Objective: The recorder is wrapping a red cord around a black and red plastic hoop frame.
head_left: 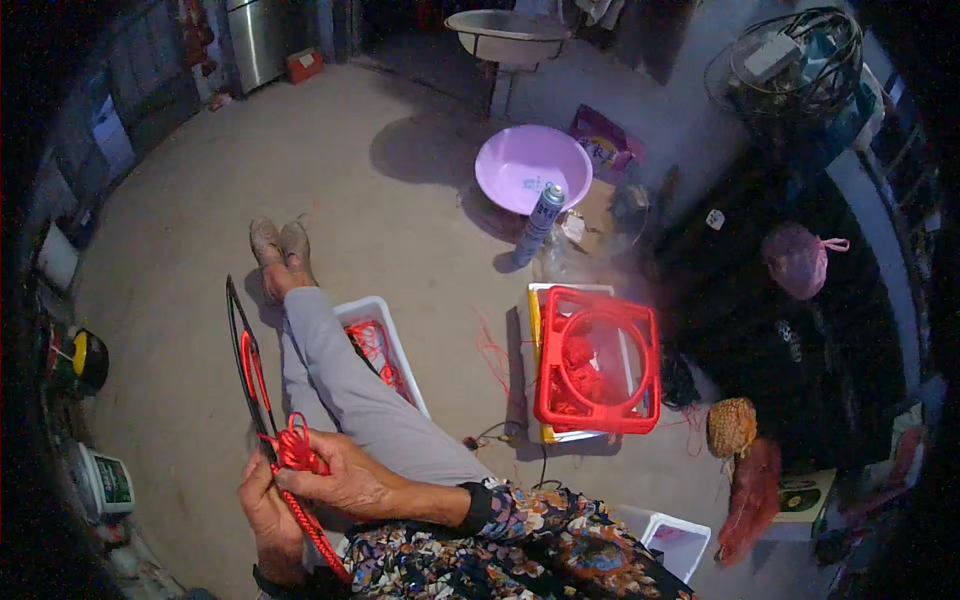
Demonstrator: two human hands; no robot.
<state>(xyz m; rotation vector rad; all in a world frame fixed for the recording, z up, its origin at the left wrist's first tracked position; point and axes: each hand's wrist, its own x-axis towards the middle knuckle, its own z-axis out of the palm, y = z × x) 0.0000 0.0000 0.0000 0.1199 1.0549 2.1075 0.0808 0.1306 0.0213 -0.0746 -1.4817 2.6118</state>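
My right hand (350, 478) comes across my lap and is closed on a bright red cord knot (300, 447) with several loops standing up. Beside it, my left hand (268, 515) is closed at the lower end of a long, thin black loop (238, 325). A strand of red cord runs inside this loop. Below both hands, a braided length of red cord (318, 540) slants down toward my lap. Exactly which strands each finger pinches is hidden. Near my legs, a white tray (408, 372) holds loose red cord.
A red plastic frame (648, 395) lies on a box with red cord beneath it. Farther off stand a spray can (540, 228) and a pink basin (505, 170). At the right are a woven tan ball (731, 427) and a red mesh bag (750, 500). A white bucket (105, 480) stands left.
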